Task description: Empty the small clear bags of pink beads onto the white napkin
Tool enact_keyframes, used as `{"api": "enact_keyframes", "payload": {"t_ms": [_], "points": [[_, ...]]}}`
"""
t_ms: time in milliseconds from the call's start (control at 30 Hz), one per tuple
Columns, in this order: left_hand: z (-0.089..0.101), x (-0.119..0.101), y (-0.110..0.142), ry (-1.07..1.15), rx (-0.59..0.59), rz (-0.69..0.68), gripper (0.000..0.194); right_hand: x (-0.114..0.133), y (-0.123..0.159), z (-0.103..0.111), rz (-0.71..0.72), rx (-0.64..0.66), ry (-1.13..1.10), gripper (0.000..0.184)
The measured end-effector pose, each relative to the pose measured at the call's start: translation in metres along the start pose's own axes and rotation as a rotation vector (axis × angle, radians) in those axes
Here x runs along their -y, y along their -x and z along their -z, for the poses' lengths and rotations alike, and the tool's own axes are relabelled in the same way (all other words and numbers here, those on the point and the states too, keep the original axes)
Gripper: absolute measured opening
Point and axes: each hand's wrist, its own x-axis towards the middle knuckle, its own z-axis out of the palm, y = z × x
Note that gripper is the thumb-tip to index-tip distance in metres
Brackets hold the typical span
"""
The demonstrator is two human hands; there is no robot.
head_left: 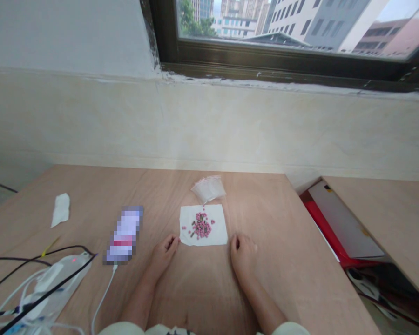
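A white paper sheet (214, 230) lies on the wooden table (265, 260) with a heap of small pink and dark pills (200, 225) on it. My left hand (164, 253) rests on the table at the sheet's near left corner, fingers curled loosely, touching or almost touching the paper. By the near right corner lies my right hand (243, 255), also curled loosely with nothing visible in it. Just beyond the sheet is a small stack of clear plastic bags (208, 189).
A phone (125, 234) on a white cable lies left of the sheet. A power strip (52, 284) with black and white cables sits at the near left. A crumpled tissue (60, 209) is far left. A red and white folder (338, 223) stands in the gap beside a second table (387, 218).
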Motion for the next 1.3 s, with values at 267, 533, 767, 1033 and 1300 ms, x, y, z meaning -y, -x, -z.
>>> {"api": "enact_keyframes", "payload": {"t_ms": [267,533,767,1033,1300], "points": [[0.0,-0.001,-0.002,0.025,-0.004,-0.001,0.033,0.0,-0.002,0.002,0.021,0.011,-0.026,0.03],[0.002,-0.006,-0.002,0.015,-0.004,-0.004,0.03,0.0,-0.003,0.001,-0.022,0.019,-0.052,0.029],[0.001,-0.004,-0.003,-0.014,-0.013,0.02,0.028,-0.003,-0.004,0.001,-0.027,0.054,-0.113,0.03],[0.002,-0.006,-0.003,0.033,0.007,0.03,0.029,0.01,-0.042,-0.004,-0.033,0.041,-0.261,0.025],[0.001,-0.004,-0.004,0.058,0.015,0.022,0.029,0.066,-0.129,-0.012,0.254,0.174,-0.047,0.049]]}}
